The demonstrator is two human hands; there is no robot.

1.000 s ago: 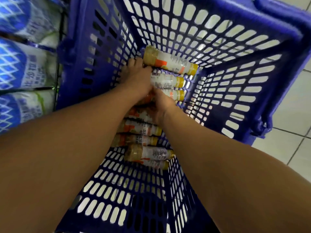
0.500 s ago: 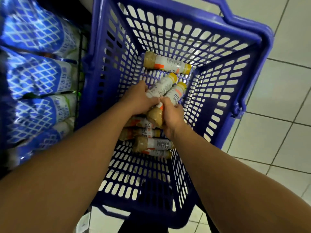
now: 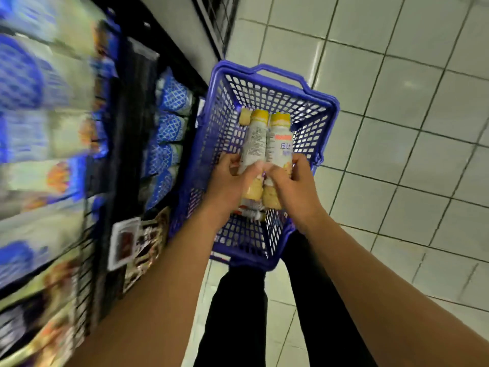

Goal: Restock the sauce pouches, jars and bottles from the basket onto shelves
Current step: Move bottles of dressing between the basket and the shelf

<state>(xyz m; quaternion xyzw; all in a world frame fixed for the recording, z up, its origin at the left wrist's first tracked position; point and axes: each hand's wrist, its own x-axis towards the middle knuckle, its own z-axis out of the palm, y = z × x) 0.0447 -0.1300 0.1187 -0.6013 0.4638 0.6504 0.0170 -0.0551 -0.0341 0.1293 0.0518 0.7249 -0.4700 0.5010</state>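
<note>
Along the left, shelves (image 3: pixel 113 160) are showing only as a blur of blue-and-white pouches (image 3: pixel 172 128) stacked in rows, with darker packets (image 3: pixel 137 245) lying nearer the person. Just right of them a blue basket (image 3: pixel 312 102) is sitting on the pale tiled floor (image 3: pixel 410 154), its handle at the far end. Above the basket, the left hand (image 3: pixel 227 181) is wrapping closed around the lower part of the left bottle (image 3: pixel 254 144), thumb lying across its front. Touching it, the right bottle (image 3: pixel 279 147) is standing in the right hand (image 3: pixel 293 184), whose fingers are curling shut around its lower body. Both bottles are pointing their yellow caps away from the person. Under the hands, more bottles (image 3: pixel 251 211) are lying on the basket floor, and another one's end (image 3: pixel 244 116) is peeking out at the far side. Dark trouser legs (image 3: pixel 238 313) are standing near the basket.
</note>
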